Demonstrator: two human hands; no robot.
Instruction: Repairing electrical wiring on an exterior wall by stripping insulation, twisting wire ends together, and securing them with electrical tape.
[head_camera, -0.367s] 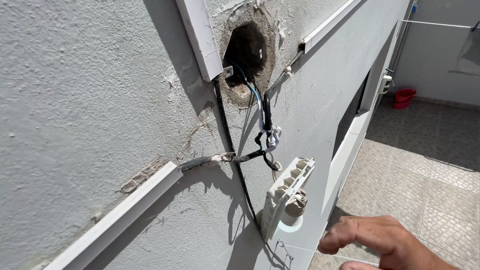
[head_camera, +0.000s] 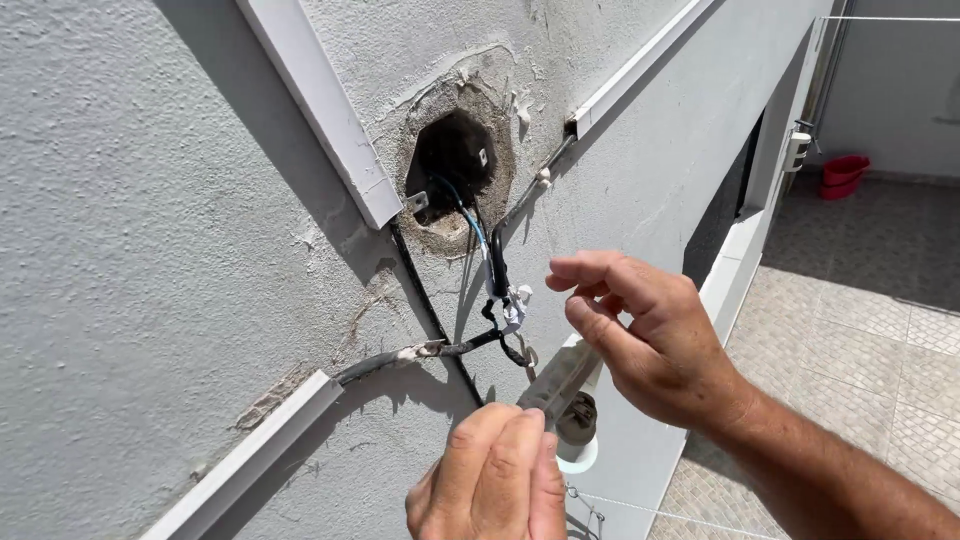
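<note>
— At six o'clock, low in view: left hand (head_camera: 492, 478) curled tight, grip closed on the near end of a translucent handle, seemingly a screwdriver (head_camera: 560, 380). Right hand (head_camera: 650, 345) at four o'clock from the hole, fingers pinched narrow on the same tool further up the handle.

— And past the hands?

— Behind the tool, dangling against the wall (head_camera: 140, 200): a white lamp socket (head_camera: 578, 440), partly hidden by the handle. Just up at eleven o'clock from the right hand, a knot of black cables (head_camera: 497, 265) with a taped white splice (head_camera: 515, 305). Further up at twelve, a rough hole (head_camera: 455, 160) in the plaster, blue and black wires spilling out.

— Progress?

— Judged as midway at best. Fitting off the wall and hanging loose, splice exposed, hole uncovered. White trunking (head_camera: 330, 110) stopping short of the hole; a second strip (head_camera: 250, 455) at eight o'clock also short, cable bare between. Nothing remounted yet. Tip of the tool hidden, so contact with any screw impossible to tell.
</note>
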